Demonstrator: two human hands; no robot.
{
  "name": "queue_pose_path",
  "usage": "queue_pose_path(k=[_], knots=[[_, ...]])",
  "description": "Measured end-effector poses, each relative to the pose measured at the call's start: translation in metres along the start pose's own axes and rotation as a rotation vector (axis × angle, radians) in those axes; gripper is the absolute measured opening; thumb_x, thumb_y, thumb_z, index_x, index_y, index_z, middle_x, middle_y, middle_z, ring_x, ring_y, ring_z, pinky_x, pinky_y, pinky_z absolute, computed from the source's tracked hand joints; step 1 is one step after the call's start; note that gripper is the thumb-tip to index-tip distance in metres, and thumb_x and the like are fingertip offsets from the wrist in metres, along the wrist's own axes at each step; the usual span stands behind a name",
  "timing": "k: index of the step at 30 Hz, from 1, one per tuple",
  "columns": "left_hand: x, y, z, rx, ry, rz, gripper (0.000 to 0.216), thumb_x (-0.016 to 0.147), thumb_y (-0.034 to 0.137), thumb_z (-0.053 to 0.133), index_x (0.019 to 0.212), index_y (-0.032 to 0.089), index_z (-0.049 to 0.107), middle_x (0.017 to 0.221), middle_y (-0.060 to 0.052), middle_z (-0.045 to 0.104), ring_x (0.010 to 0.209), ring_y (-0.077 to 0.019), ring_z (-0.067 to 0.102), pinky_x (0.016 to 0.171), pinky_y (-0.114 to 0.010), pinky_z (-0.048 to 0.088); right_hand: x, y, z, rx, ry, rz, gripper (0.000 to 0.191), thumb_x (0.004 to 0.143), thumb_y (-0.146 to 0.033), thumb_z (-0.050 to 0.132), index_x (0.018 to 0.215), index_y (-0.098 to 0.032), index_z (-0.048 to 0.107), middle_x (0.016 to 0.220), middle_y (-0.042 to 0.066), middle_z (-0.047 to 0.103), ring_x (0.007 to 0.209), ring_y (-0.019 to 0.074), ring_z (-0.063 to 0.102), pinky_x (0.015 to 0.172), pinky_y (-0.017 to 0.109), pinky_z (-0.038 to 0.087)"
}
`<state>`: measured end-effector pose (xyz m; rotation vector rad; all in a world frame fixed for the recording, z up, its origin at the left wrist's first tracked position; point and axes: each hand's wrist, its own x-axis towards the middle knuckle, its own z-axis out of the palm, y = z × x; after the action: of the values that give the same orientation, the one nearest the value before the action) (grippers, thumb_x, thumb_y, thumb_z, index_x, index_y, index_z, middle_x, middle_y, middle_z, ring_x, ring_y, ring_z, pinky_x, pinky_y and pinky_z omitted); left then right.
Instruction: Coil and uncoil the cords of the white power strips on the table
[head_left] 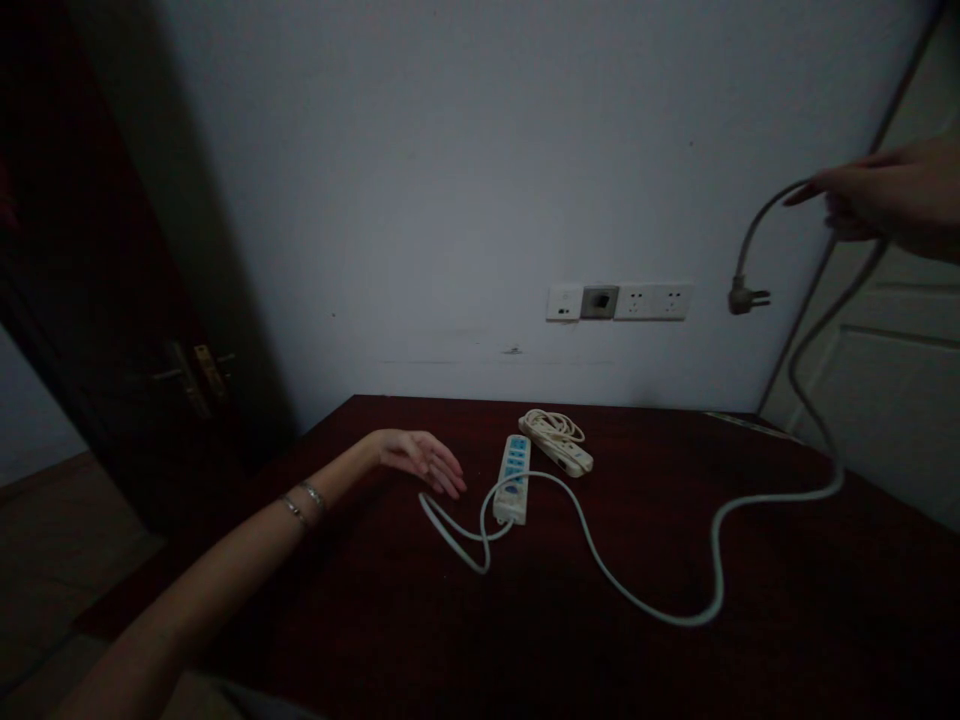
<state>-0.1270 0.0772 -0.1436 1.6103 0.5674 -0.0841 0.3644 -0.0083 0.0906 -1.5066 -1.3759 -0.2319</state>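
The right hand is raised at the upper right, above the far right corner of the dark red wooden bench, with its fingers closed on a long grey-white power cable. The short end of this power cable hangs down from the grip and ends in a grey angled plug, which dangles in the air just to the right of the row of white wall sockets and touches nothing. The long end drops to the right edge of the bench, snakes across its middle and loops back to a white power strip with blue socket faces, which lies flat near the far edge. Just beside it, further back, lies a second cream power strip with its cord coiled on top. The left hand, with thin bracelets on the forearm, is near the strip's left side, holding nothing, fingers loosely spread; whether it rests on the bench cannot be told. The work in hand looks like lifting the plug end. Because the plug swings free below the grip, guiding it would probably call for a hold on the plug body itself, with enough slack left that the strip is not dragged.
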Motion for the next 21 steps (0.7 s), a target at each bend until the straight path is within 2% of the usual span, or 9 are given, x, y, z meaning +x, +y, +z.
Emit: queue_pose_path(k=[1,2,4,6,7,9,11,17,21], knots=[[0.011,0.001,-0.001,0.087,0.096,0.013,0.046,0.068,0.025,0.058,0.113,0.015,0.058,0.117,-0.012,0.060,0.109,-0.0260,0.056,0.091,-0.040,0.043,-0.005,-0.012,0.005,0.019,0.022,0.096,0.038,0.091,-0.030,0.043,0.109,-0.002,0.061,0.072,0.008,0.049,0.054,0.0045,0.038,0.053,0.029,0.032],[0.023,0.000,-0.001,0.222,0.225,0.024,0.042,0.073,0.023,0.052,0.114,0.015,0.056,0.116,-0.012,0.061,0.107,-0.0240,0.057,0.090,-0.039,0.043,-0.010,-0.023,0.010,0.066,-0.006,0.114,0.035,0.091,-0.027,0.043,0.110,-0.004,0.061,0.069,0.005,0.047,0.055,0.0045,0.038,0.055,0.029,0.033],[0.050,-0.002,0.001,0.658,0.474,-0.024,0.045,0.071,0.012,0.049,0.116,0.014,0.055,0.116,-0.013,0.060,0.109,-0.0227,0.055,0.092,-0.038,0.042,-0.016,-0.038,0.021,0.165,-0.050,0.128,0.030,0.091,-0.023,0.045,0.105,-0.005,0.064,0.063,0.002,0.044,0.053,0.0044,0.037,0.053,0.028,0.032],[0.076,-0.006,0.006,1.155,0.647,-0.021,0.055,0.068,0.006,0.049,0.122,0.013,0.050,0.132,-0.016,0.047,0.124,-0.0280,0.040,0.100,-0.046,0.033,-0.022,-0.043,0.033,0.288,-0.135,0.096,0.025,0.090,-0.021,0.047,0.096,-0.004,0.065,0.055,-0.001,0.039,0.047,0.0037,0.033,0.048,0.026,0.027],[0.088,-0.007,0.010,1.348,0.645,0.001,0.061,0.066,0.004,0.051,0.127,0.013,0.046,0.139,-0.018,0.037,0.130,-0.0305,0.030,0.103,-0.049,0.027,-0.025,-0.044,0.038,0.347,-0.191,0.082,0.023,0.089,-0.020,0.048,0.091,-0.004,0.065,0.051,-0.003,0.036,0.045,0.0034,0.030,0.046,0.025,0.023],[0.105,-0.008,0.018,1.604,0.519,0.067,0.072,0.066,0.004,0.054,0.134,0.016,0.037,0.146,-0.017,0.024,0.135,-0.0319,0.018,0.105,-0.051,0.022,-0.034,-0.042,0.049,0.425,-0.313,0.077,0.022,0.088,-0.017,0.047,0.085,-0.004,0.064,0.046,-0.006,0.030,0.041,0.0028,0.025,0.044,0.025,0.016],[0.116,-0.006,0.024,1.723,0.388,0.144,0.071,0.070,0.007,0.055,0.136,0.022,0.034,0.148,-0.013,0.023,0.136,-0.0299,0.017,0.106,-0.051,0.021,-0.047,-0.038,0.058,0.415,-0.408,0.087,0.023,0.088,-0.019,0.046,0.085,-0.005,0.064,0.045,-0.006,0.031,0.039,0.0025,0.025,0.044,0.026,0.014],[0.133,-0.001,0.025,1.745,0.273,0.250,0.049,0.083,0.013,0.046,0.128,0.032,0.046,0.142,-0.004,0.037,0.132,-0.0258,0.030,0.104,-0.049,0.025,-0.090,-0.029,0.086,0.295,-0.714,0.077,0.031,0.083,-0.034,0.050,0.087,-0.008,0.065,0.045,-0.004,0.038,0.038,0.0040,0.028,0.043,0.027,0.015],[0.137,0.000,0.018,1.735,0.225,0.319,0.036,0.083,0.014,0.047,0.116,0.027,0.057,0.137,-0.007,0.043,0.129,-0.0227,0.036,0.103,-0.043,0.028,-0.107,-0.028,0.097,0.252,-0.821,0.048,0.033,0.082,-0.038,0.050,0.083,-0.009,0.067,0.044,-0.002,0.042,0.038,0.0057,0.030,0.042,0.025,0.019]])
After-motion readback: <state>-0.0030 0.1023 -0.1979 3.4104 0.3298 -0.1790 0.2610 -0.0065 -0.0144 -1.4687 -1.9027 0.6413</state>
